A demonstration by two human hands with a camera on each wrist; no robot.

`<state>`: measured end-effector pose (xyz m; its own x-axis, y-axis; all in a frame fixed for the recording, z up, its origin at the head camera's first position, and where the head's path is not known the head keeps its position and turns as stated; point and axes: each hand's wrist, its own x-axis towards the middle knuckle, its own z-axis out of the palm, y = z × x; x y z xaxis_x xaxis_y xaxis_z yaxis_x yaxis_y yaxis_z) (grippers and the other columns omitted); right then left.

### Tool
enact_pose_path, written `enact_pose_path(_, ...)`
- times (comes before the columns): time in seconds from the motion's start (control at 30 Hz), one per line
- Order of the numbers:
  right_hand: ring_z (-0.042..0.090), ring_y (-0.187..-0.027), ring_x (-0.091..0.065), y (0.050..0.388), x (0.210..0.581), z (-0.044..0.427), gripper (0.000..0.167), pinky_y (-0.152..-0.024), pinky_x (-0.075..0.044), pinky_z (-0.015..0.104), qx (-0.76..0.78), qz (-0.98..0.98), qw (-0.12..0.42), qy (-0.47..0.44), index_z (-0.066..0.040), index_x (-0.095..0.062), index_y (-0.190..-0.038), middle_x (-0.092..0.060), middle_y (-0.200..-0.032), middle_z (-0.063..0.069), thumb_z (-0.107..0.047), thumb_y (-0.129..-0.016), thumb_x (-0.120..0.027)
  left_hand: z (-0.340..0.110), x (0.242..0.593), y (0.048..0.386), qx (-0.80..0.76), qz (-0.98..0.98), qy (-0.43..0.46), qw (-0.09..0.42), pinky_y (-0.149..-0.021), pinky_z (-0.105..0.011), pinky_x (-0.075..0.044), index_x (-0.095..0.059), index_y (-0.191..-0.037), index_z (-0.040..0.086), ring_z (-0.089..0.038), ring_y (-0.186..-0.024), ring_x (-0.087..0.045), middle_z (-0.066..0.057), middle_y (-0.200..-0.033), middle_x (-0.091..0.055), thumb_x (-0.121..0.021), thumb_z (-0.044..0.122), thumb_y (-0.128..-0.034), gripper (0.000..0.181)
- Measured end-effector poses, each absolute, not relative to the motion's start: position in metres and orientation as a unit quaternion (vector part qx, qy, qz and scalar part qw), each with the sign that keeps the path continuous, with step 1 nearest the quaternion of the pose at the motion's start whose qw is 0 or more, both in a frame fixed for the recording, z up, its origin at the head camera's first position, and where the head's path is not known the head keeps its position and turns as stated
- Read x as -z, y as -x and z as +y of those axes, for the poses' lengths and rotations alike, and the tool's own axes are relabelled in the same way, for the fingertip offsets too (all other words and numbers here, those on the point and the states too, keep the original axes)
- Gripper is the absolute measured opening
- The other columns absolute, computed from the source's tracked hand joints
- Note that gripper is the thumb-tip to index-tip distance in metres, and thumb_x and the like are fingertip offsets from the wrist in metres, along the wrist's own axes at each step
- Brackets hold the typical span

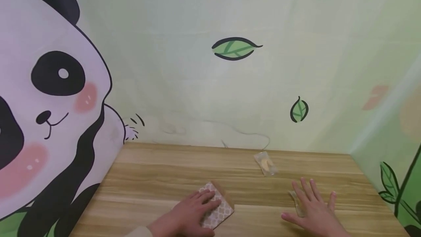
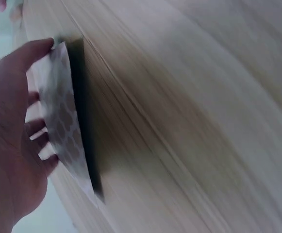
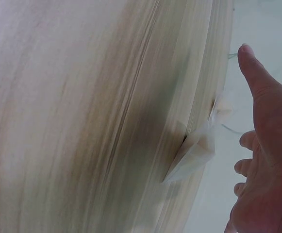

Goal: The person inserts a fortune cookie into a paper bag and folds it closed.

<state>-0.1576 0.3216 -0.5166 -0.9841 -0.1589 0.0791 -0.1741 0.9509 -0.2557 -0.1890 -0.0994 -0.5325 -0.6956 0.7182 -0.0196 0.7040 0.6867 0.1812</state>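
A flat piece with a white-and-tan lattice pattern [image 1: 221, 213] and a plain brown edge lies on the wooden table; I cannot tell whether it is a card or a thin box. My left hand [image 1: 194, 211] rests over its left part, fingers spread on the pattern. In the left wrist view, the thumb touches one corner of the patterned piece [image 2: 65, 111]. At the right, my right hand [image 1: 314, 209] hovers with spread fingers, holding nothing. Partly hidden beneath it is a translucent packet [image 1: 298, 206]; the right wrist view shows this packet [image 3: 191, 155] apart from the fingers.
Farther back on the wooden table [image 1: 158, 171] lies a small clear packet [image 1: 265, 164] with something pale yellow inside. Behind the table hangs a light green backdrop [image 1: 184, 83] printed with a panda [image 1: 62, 120] and leaves.
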Motion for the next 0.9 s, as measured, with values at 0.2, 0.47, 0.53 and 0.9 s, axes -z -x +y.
enact_pose_path(0.2,0.058,-0.154,-0.020,0.157,0.517,0.319,0.110,-0.102,0.000,0.097,-0.134,-0.987,0.030,-0.088,-0.004,-0.044,-0.161,-0.028,-0.168,0.033,-0.072,-0.082,-0.079,-0.110,0.535,0.195,-0.074,0.900,-0.428,0.046,-0.126,-0.046,-0.036,-0.050,-0.161,0.028,-0.024,-0.155,-0.040,-0.005,-0.168,-0.043,-0.065,0.063,-0.0920,0.079)
enact_pose_path(0.47,0.057,-0.155,-0.018,0.156,0.517,0.317,0.111,-0.103,0.003,0.096,-0.146,-0.985,0.021,-0.086,-0.004,-0.043,-0.162,-0.028,-0.168,0.032,-0.071,-0.081,-0.079,-0.117,0.538,0.195,-0.077,0.893,-0.444,0.008,-0.124,-0.046,-0.038,-0.051,-0.160,0.026,-0.025,-0.153,-0.043,-0.007,-0.166,-0.046,-0.068,0.062,-0.0901,0.081)
enact_pose_path(0.53,0.057,-0.155,-0.018,0.156,0.518,0.317,0.111,-0.103,0.002,0.096,-0.146,-0.985,0.021,-0.086,-0.004,-0.043,-0.162,-0.028,-0.168,0.032,-0.071,-0.081,-0.079,-0.116,0.537,0.192,-0.087,0.900,-0.427,0.002,-0.124,-0.049,-0.038,-0.048,-0.162,0.021,-0.027,-0.154,-0.042,-0.009,-0.167,-0.044,-0.068,0.066,-0.0897,0.088)
enact_pose_path(0.9,0.057,-0.155,-0.020,0.156,0.518,0.312,0.111,-0.104,-0.001,0.096,-0.139,-0.984,0.040,-0.100,-0.003,-0.045,-0.160,-0.030,-0.167,0.033,-0.072,-0.080,-0.080,-0.080,0.528,0.187,-0.136,0.965,-0.221,0.029,-0.121,-0.063,-0.037,-0.039,-0.159,-0.006,-0.045,-0.150,-0.041,-0.028,-0.161,-0.043,-0.082,0.084,-0.0646,0.137)
